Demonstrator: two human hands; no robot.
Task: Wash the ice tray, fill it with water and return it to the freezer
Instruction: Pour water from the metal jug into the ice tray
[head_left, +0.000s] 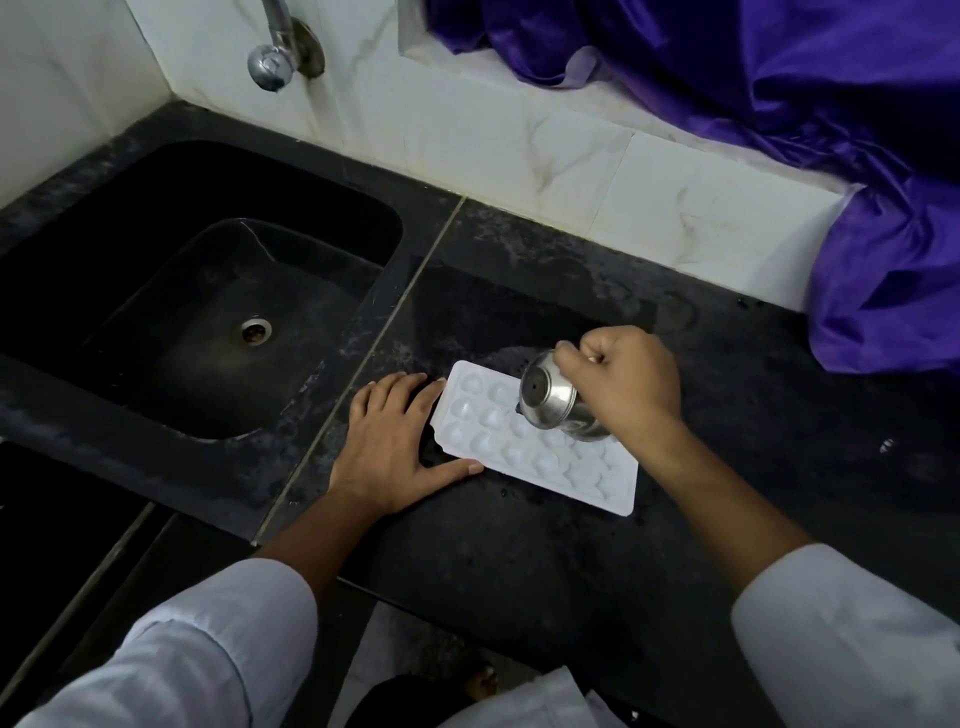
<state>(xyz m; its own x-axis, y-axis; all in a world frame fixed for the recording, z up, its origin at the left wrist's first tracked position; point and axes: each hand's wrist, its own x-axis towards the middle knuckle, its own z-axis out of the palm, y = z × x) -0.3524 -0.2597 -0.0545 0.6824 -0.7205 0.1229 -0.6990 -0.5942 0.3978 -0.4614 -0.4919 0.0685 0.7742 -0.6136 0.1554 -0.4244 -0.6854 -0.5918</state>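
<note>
white ice tray (540, 447) flat on countertop (519, 561)

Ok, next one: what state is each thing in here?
ice tray: flat on the counter, cavities up.
steel cup: tipped over the tray, base toward the camera.
right hand: grips the cup.
left hand: flat on the counter, against the tray's end.
tap: no water seen running.
sink: drain uncovered.
purple cloth: crumpled, hanging down to the counter.

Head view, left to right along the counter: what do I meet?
Sink drain → left hand → ice tray → purple cloth. Steel cup and right hand overlap the tray, so omitted.
</note>
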